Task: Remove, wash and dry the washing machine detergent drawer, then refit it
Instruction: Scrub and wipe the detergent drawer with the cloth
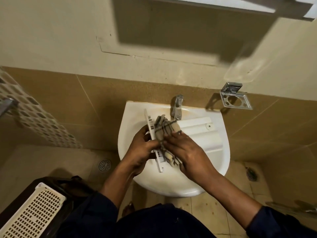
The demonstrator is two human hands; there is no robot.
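dark markings on drawer front [159,156], none legible

Cream upper wall [51,31], tan tiles [60,97] below, floor drain [104,165], chrome holder [235,98]

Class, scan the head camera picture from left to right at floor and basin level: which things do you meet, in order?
Perforated basket → round floor drain → left hand → checked cloth → right hand → second floor drain.

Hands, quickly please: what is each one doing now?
Left hand: closed, gripping the drawer front panel.
Right hand: closed, pressing the checked cloth on it.
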